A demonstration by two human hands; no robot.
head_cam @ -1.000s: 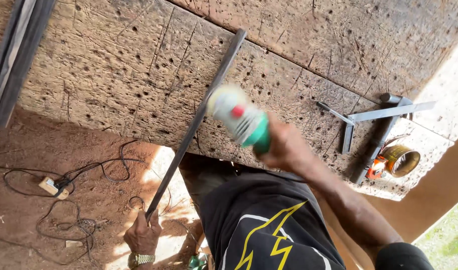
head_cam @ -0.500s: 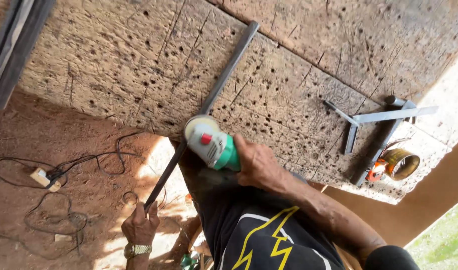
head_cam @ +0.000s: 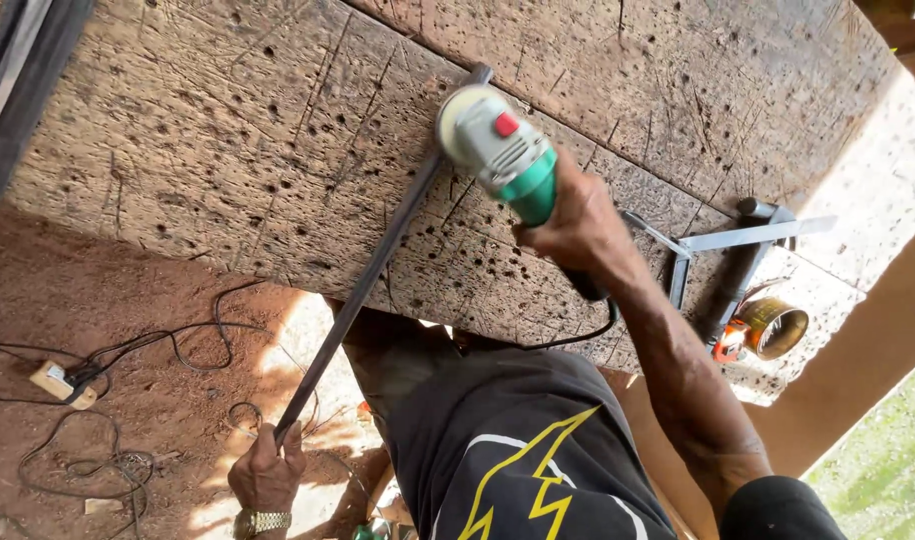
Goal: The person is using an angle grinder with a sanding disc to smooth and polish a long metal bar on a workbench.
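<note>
My right hand (head_cam: 577, 225) grips the body of a green and grey angle grinder (head_cam: 497, 145) with a red button. Its head sits against a long dark steel bar (head_cam: 377, 260). The bar lies slanted across a worn, pitted wooden workbench (head_cam: 227, 150) and sticks out past the near edge. My left hand (head_cam: 267, 475), with a metal wristwatch, holds the bar's overhanging near end, low at the left. The grinder's black cord (head_cam: 567, 340) hangs under my right wrist.
A metal square (head_cam: 722, 245), a dark tube (head_cam: 742, 265) and a yellow tape measure with an orange clip (head_cam: 767, 330) lie at the bench's right. Black cables and a socket block (head_cam: 62, 380) trail over the red dirt floor at the left. Dark metal lengths (head_cam: 22, 80) cross the upper left corner.
My right hand has carried the grinder from near the bench's front edge farther up along the bar. My left hand keeps its hold on the bar's end.
</note>
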